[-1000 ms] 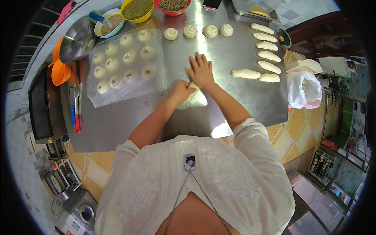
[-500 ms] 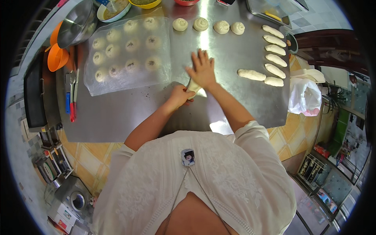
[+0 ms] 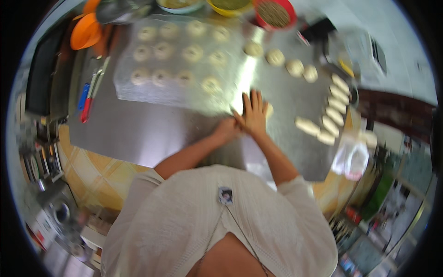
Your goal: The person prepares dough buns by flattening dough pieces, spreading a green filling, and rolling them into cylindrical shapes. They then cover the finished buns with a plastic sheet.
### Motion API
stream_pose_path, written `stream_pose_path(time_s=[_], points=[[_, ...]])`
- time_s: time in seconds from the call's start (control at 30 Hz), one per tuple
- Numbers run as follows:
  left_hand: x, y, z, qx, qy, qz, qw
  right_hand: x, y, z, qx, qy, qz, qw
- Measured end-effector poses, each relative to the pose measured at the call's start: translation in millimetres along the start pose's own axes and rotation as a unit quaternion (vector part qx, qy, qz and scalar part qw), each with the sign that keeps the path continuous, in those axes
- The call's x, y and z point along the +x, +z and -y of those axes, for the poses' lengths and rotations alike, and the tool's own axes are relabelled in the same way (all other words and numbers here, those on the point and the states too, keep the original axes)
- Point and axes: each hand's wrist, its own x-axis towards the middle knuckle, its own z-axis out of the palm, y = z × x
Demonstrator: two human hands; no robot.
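Observation:
My right hand (image 3: 254, 115) lies flat, fingers stretched forward, over a piece of pale dough (image 3: 269, 111). Only an edge of that dough shows beside the fingers. Against the heel of the right hand, my left hand (image 3: 228, 130) is closed, its fingertips tucked out of sight, so what it grips is hidden. Both hands are slightly blurred. Beyond them, a bent row holds several coiled dough balls (image 3: 275, 57). On the right lie several dough rolls (image 3: 336, 104), with one longer roll (image 3: 307, 125) nearest my right hand.
Clear plastic sheeting (image 3: 157, 99) covers several round filled buns at the left of the metal table (image 3: 115, 134). Red-handled and blue-handled tools (image 3: 87, 104) lie at its left edge. A red bowl (image 3: 291, 18), a yellow bowl (image 3: 230, 10) and a phone-like black object (image 3: 318, 31) are at the back.
The whole view has turned and shifted, bringing the bowls further in. My right hand has pressed down over the dough, and the left has come against it; the dough between them is mostly covered.

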Motion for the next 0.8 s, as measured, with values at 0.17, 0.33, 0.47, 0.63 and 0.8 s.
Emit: stream_pose_path(time_s=[0.17,0.33,0.47,0.63,0.8], points=[[-2.2,12.0,18.3,-0.038,0.046,-0.024,0.998,1.2,-12.4,19.3,-0.028,0.005,0.027,0.999],[-6.6,-4.5,10.2,-0.049,-0.001,0.015,0.999,30.5,-15.6,18.6,0.047,-0.019,-0.039,0.998],[-13.6,-3.6,11.3,-0.079,0.013,0.005,0.997,162.8,-84.0,75.2,0.131,-0.137,-0.123,0.974],[-13.9,-17.8,11.0,-0.121,0.040,0.042,0.991,336.2,-75.6,119.1,-0.018,-0.251,-0.046,0.967],[-10.5,-16.3,16.4,-0.143,0.047,0.035,0.988,393.1,-61.9,149.9,-0.218,-0.215,0.120,0.944]])
